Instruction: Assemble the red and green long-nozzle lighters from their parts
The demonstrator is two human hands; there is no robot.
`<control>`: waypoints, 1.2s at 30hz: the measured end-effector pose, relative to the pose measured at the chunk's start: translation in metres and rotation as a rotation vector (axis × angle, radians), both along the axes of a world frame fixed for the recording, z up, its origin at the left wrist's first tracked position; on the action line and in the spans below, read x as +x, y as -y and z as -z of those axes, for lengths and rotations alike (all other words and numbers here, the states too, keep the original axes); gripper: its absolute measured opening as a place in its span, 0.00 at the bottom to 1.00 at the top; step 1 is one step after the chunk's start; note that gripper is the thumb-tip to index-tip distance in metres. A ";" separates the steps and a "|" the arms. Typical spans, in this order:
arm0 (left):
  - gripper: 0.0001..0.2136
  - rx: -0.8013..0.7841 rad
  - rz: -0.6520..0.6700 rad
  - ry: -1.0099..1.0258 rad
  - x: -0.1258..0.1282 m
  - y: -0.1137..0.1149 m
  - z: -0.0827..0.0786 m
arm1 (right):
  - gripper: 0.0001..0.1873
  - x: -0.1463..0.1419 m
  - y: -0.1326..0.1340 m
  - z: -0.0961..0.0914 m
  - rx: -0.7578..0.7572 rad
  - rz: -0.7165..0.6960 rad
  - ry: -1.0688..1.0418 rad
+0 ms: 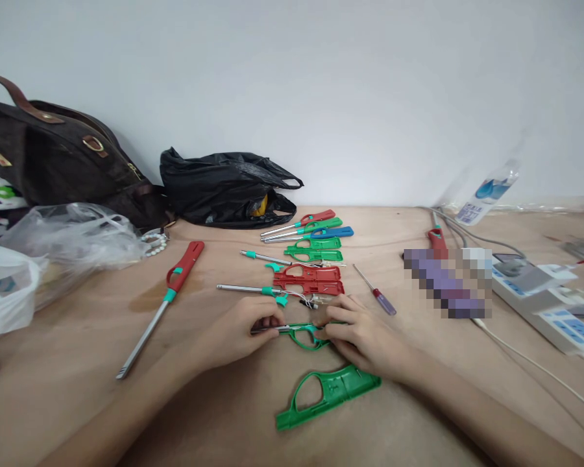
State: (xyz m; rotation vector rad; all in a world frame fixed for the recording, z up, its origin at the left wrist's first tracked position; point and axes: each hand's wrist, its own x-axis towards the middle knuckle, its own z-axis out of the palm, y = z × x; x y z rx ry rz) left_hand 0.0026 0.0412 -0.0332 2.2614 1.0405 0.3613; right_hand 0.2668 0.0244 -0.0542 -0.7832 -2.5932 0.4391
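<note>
My left hand (246,324) pinches the metal tube of an opened utility lighter between thumb and fingers. With its fingertips, my right hand (360,331) grips the green half-shell (299,344) of the same lighter, covering much of its handle. A teal trigger (313,334) shows beside my right fingertips. Nearer to me lies the other green half-shell (343,388), hollow side up. Just beyond my hands are a red pair of half-shells (309,280) and a loose metal tube with teal parts (246,288). The small parts under my right fingers are hidden.
Whole lighters (321,224) lie at the back, near green half-shells (316,250). A screwdriver (382,300) is right of centre. At left lie a red lighter (180,275), plastic bags (78,237) and a dark bag (73,155); at right, a power strip (540,311) and a bottle (489,194).
</note>
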 end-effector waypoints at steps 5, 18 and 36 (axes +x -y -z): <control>0.06 -0.017 -0.002 0.001 0.000 0.000 -0.001 | 0.12 -0.001 0.001 -0.002 0.007 0.005 -0.001; 0.06 0.065 0.032 0.009 0.002 0.003 0.000 | 0.13 0.000 0.000 -0.001 -0.012 -0.009 -0.024; 0.06 0.045 0.020 0.041 0.005 0.004 0.000 | 0.14 0.000 0.000 -0.002 -0.046 -0.022 -0.025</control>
